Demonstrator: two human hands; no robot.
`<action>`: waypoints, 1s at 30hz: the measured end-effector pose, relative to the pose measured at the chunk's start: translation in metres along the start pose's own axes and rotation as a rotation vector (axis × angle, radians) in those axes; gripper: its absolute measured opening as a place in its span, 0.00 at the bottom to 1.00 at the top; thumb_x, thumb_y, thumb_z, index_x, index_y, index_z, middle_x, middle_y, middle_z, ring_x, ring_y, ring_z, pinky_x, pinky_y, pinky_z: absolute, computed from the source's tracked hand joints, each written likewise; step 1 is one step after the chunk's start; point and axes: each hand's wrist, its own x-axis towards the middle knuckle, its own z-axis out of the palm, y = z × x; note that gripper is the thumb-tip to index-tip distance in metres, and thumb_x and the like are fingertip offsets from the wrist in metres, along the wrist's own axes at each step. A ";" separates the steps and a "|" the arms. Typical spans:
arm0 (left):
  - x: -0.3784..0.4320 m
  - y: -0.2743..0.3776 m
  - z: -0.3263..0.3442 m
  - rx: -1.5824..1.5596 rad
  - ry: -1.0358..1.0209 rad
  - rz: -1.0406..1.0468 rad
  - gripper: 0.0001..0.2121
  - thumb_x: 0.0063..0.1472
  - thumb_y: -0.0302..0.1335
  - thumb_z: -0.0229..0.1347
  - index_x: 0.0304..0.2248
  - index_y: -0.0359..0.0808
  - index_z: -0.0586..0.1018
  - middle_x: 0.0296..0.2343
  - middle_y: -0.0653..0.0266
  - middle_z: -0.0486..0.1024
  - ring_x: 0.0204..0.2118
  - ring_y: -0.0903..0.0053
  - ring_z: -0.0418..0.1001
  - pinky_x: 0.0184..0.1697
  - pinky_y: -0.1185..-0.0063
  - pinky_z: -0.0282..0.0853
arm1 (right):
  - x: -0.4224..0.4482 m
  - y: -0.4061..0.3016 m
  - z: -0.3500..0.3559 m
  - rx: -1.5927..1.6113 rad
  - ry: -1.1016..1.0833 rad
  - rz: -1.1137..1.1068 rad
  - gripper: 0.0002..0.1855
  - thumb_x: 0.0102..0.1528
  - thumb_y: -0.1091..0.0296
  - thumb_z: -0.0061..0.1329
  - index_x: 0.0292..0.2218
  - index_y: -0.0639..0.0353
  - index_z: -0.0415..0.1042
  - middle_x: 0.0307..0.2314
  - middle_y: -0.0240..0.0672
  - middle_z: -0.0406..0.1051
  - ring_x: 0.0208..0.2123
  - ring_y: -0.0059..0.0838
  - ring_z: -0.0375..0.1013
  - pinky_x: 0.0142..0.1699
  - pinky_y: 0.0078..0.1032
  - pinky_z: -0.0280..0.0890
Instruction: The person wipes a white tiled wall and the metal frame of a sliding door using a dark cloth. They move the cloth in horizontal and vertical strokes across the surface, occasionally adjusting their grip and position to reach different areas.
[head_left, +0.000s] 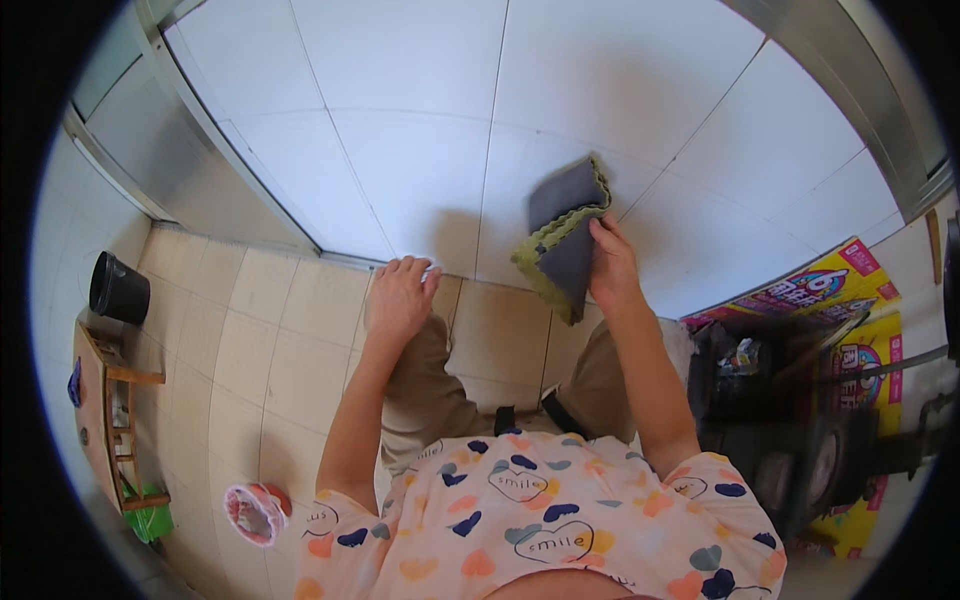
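Note:
My right hand (615, 262) holds a folded grey cloth with a green scalloped edge (566, 255) by its right side, in front of the white tiled wall. The cloth hangs in two flaps, its lower corner over the floor. To the left, my left hand (401, 296) is over my knee near the foot of the wall, fingers bent, with a small white item (430, 271) at its fingertips. What that item is, and how firmly it is held, I cannot tell.
A metal-framed door panel (225, 180) stands at left. On the floor are a black bucket (120, 289), a wooden stool (101, 420), a green container (148, 516) and a lined waste bin (257, 514). Printed cartons (810, 289) and dark machinery (795, 457) are close on my right.

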 end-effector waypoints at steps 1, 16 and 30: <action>-0.003 0.010 0.000 -0.009 -0.021 0.051 0.16 0.67 0.39 0.49 0.38 0.32 0.79 0.35 0.56 0.79 0.40 0.60 0.75 0.46 0.67 0.69 | -0.007 0.014 -0.005 0.037 0.001 0.020 0.20 0.62 0.67 0.45 0.55 0.57 0.67 0.48 0.32 0.70 0.52 0.31 0.68 0.59 0.32 0.60; -0.064 0.050 0.078 -1.628 -0.317 -0.661 0.17 0.60 0.32 0.61 0.46 0.34 0.77 0.39 0.68 0.79 0.43 0.80 0.74 0.50 0.79 0.66 | -0.100 0.109 -0.058 -0.468 0.086 0.468 0.21 0.60 0.61 0.51 0.53 0.55 0.69 0.47 0.30 0.71 0.49 0.27 0.69 0.55 0.30 0.62; -0.041 0.042 0.073 -1.321 -0.328 -0.479 0.29 0.56 0.24 0.63 0.58 0.37 0.69 0.46 0.58 0.72 0.47 0.73 0.71 0.50 0.78 0.67 | -0.039 0.084 -0.068 -0.426 0.032 0.478 0.15 0.54 0.73 0.50 0.45 0.60 0.73 0.34 0.30 0.74 0.37 0.21 0.72 0.42 0.23 0.66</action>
